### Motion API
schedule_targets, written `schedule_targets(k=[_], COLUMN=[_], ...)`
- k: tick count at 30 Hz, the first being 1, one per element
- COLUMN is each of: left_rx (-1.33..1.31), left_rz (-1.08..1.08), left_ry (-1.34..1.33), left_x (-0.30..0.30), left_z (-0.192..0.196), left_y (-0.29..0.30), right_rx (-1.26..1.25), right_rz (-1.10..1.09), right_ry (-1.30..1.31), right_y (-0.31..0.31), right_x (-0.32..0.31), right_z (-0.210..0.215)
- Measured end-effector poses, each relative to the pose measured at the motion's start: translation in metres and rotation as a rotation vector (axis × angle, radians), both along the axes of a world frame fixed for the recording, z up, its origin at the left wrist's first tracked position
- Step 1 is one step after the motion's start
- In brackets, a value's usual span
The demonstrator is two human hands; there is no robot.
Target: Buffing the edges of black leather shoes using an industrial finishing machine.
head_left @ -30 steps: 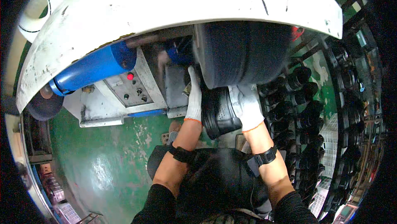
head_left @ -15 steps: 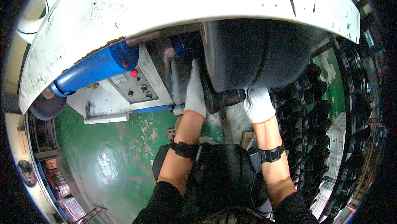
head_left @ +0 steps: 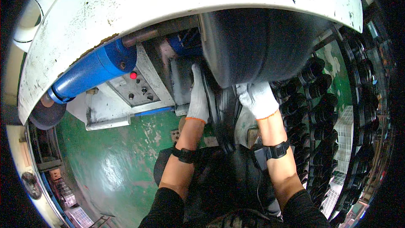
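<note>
One black shoe (head_left: 227, 116), apparently mid-work, is pinched between left hand (head_left: 198, 97) and right hand (head_left: 259, 100) at the roller (head_left: 257, 51); racked shoes' (head_left: 324, 103) status unclear.

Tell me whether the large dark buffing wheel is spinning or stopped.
Apparently spinning: the surface of the buffing wheel is blurred into streaks, while the left hand and right hand nearby look sharper.

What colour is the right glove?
The right glove is mostly white, showing best in the head view.
</note>
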State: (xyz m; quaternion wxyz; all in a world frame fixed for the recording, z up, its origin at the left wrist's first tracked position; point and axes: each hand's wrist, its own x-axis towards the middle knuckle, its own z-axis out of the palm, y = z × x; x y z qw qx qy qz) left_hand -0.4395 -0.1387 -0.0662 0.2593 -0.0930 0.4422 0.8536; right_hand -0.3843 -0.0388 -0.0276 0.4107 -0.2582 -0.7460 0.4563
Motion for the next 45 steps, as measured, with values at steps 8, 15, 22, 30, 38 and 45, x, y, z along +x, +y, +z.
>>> schedule_targets(k=[8, 15, 22, 30, 38, 45], left_rx=[0.297, 0.402, 0.575, 0.561, 0.494, 0.375], left_rz=[-0.202, -0.174, -0.135, 0.064, 0.182, 0.355], left_ry=[-0.257, -0.224, -0.192, -0.275, 0.018, 0.031], left_x=[-0.004, 0.014, 0.017, 0.008, -0.017, -0.005], left_z=[-0.01, -0.049, -0.08, -0.029, -0.015, 0.06], left_y=[-0.001, 0.002, 0.046, 0.056, 0.012, 0.003], right_rx=[0.403, 0.535, 0.043, 0.702, 0.808, 1.201], right_rz=[0.454, 0.447, 0.602, 0.536, 0.394, 0.16], right_ry=[-0.421, -0.877, -0.148, -0.389, -0.7, -0.537], right_y=[0.075, 0.091, 0.106, 0.105, 0.033, 0.001], right_x=[0.023, 0.041, 0.064, 0.063, 0.033, 0.011], right_z=[-0.074, -0.02, 0.008, -0.018, 0.003, 0.002])
